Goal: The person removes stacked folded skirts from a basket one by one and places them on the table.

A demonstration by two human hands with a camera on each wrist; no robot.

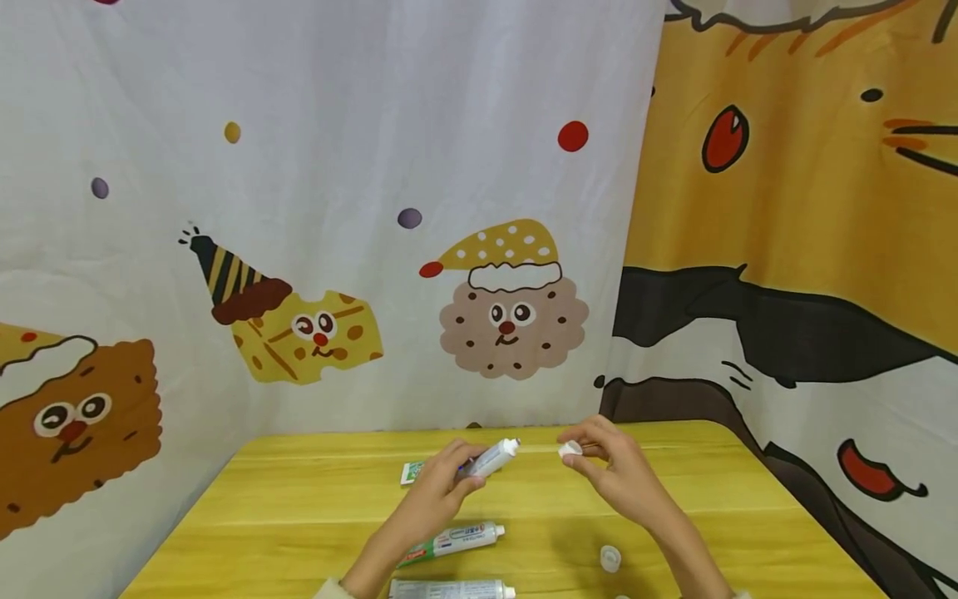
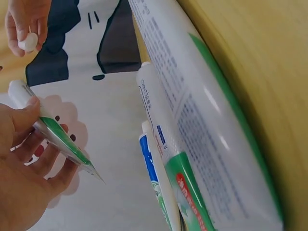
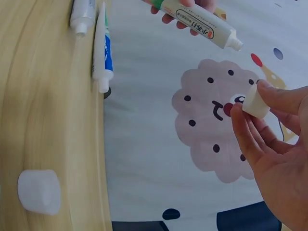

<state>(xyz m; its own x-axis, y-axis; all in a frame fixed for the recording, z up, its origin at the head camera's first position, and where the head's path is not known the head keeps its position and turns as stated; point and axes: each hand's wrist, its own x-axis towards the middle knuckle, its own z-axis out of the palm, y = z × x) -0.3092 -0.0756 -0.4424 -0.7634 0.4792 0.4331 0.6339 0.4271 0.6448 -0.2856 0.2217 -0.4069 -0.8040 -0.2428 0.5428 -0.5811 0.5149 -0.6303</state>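
Note:
Above the table, my left hand (image 1: 437, 492) grips a white-and-green toothpaste tube (image 1: 494, 458), its nozzle pointing up and to the right. In the right wrist view this tube (image 3: 199, 20) shows a bare nozzle with no cap on it. My right hand (image 1: 619, 472) pinches a white cap (image 1: 570, 448) between thumb and fingers, a short gap away from the nozzle. The right wrist view shows the cap (image 3: 256, 102) held near the fingertips. Below the left hand lie a green-and-white tube (image 1: 467, 538) and, nearer the front, another tube (image 1: 452, 590), both with nozzles to the right.
Partly behind the left hand is a further tube (image 1: 410, 472). A loose white cap (image 1: 609, 558) lies on the yellow wood-grain table (image 1: 718, 499) below the right hand, and another cap is cut off by the lower frame edge. A cartoon-printed curtain (image 1: 337, 166) hangs behind the table.

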